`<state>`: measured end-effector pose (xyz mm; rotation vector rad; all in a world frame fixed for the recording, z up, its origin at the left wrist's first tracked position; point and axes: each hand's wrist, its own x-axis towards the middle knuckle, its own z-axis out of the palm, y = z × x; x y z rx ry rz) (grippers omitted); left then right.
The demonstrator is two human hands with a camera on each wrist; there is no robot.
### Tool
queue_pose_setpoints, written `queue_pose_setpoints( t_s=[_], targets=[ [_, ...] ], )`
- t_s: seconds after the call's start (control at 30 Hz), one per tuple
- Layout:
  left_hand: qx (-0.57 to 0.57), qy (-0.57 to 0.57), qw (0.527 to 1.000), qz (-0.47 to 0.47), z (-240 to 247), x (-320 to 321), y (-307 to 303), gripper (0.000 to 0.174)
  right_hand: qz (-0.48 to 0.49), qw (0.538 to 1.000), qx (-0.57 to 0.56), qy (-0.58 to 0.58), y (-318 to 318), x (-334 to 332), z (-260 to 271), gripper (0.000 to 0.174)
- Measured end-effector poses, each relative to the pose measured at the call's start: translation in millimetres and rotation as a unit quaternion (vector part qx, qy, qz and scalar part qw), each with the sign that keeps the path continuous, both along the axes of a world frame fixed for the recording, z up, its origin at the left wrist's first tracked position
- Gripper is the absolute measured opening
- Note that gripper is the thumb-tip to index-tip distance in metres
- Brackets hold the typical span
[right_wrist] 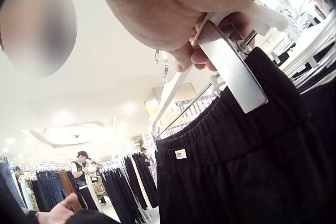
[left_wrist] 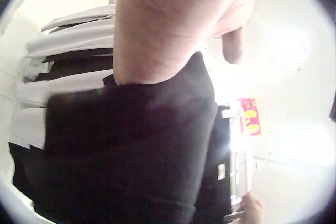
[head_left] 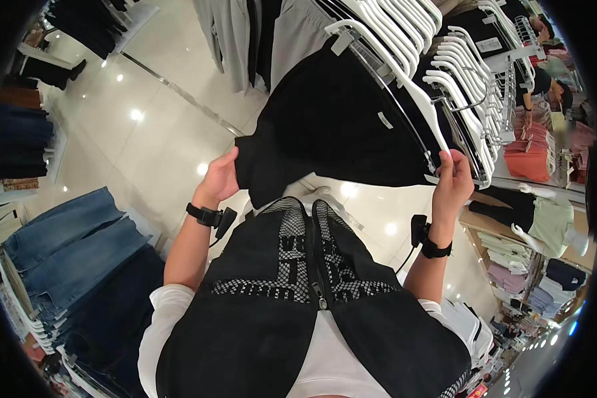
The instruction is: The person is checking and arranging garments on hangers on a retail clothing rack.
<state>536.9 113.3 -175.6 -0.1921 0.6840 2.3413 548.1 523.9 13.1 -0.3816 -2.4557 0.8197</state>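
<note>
Black trousers or shorts (head_left: 325, 126) with an elastic waistband (right_wrist: 210, 129) and a small white label (right_wrist: 180, 153) hang clipped to a white hanger (head_left: 421, 99). My right hand (head_left: 452, 182) grips the hanger's near end beside its metal clip (right_wrist: 233, 69), fingers curled round it. At the garment's far-left end, my left hand (head_left: 220, 180) touches the black cloth (left_wrist: 126, 150); the thumb stands apart from the cloth and the other fingers are hidden behind it. The cloth is spread between both hands.
White hangers (head_left: 467, 79) crowd a rail at upper right, with grey trousers (head_left: 298, 33) beyond the black garment. Jeans (head_left: 73, 232) hang at lower left. A mannequin (head_left: 550, 215) and folded clothes (head_left: 507, 265) are on the right. People (right_wrist: 84, 174) stand in the distance.
</note>
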Motion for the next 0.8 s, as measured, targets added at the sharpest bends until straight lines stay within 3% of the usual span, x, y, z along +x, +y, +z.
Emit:
queue_pose_setpoints(
  t_s=[0.07,0.17,0.2,0.3,0.33,0.43,0.5,0.53,0.57,0.6,0.63,0.67,0.77,0.8],
  targets=[
    [0.111,0.049,0.993,0.009,15.8,-6.1,-2.0,0.073,0.004,1.000,-0.006,0.002,2.4,0.8,-0.1,0.020],
    [-0.024,0.022,0.998,0.062,1.8,-7.2,13.8,0.075,0.014,0.999,-0.033,0.010,7.4,2.5,0.5,0.020],
    [0.067,0.017,0.998,-0.009,-12.7,-5.2,8.6,0.068,0.013,0.999,-0.036,0.010,7.4,3.8,1.3,0.020],
    [-0.042,0.049,0.997,-0.029,-17.0,-2.8,18.1,0.058,0.017,0.999,-0.040,0.009,22.7,13.2,-0.2,0.019],
    [-0.073,0.039,0.996,-0.028,-7.3,-7.9,25.7,0.048,0.020,0.999,-0.041,0.009,31.9,17.9,0.4,0.018],
    [-0.231,0.067,0.966,-0.094,-30.1,-18.7,49.3,0.039,0.068,0.997,0.043,0.006,64.9,39.3,14.1,0.017],
    [-0.409,0.068,0.901,-0.127,-60.0,-14.5,71.3,0.029,0.098,0.994,0.035,0.023,90.2,55.5,22.2,0.017],
    [-0.506,0.117,0.837,-0.173,-101.3,-11.5,71.7,0.035,0.115,0.992,0.048,0.024,101.9,63.3,27.9,0.018],
    [-0.582,0.229,0.756,-0.195,-138.6,-1.8,72.1,0.035,0.132,0.989,0.060,0.023,114.8,71.6,36.3,0.019],
    [-0.659,0.317,0.638,-0.242,-185.9,11.5,67.3,0.040,0.132,0.989,0.061,0.015,128.1,81.0,42.2,0.020],
    [-0.705,0.308,0.559,-0.311,-203.9,28.6,65.6,0.043,0.130,0.990,0.061,0.008,142.5,90.4,47.2,0.020],
    [-0.707,0.307,0.510,-0.382,-230.6,45.0,59.1,0.049,0.127,0.990,0.063,0.003,157.9,100.2,51.3,0.021],
    [-0.599,0.222,0.535,-0.553,-212.4,75.3,70.9,0.048,0.075,0.995,0.034,-0.047,208.8,136.4,61.5,0.020],
    [-0.608,0.221,0.539,-0.539,-212.2,81.7,77.4,0.046,0.057,0.996,0.030,-0.057,225.0,147.6,65.3,0.019]
  ],
)
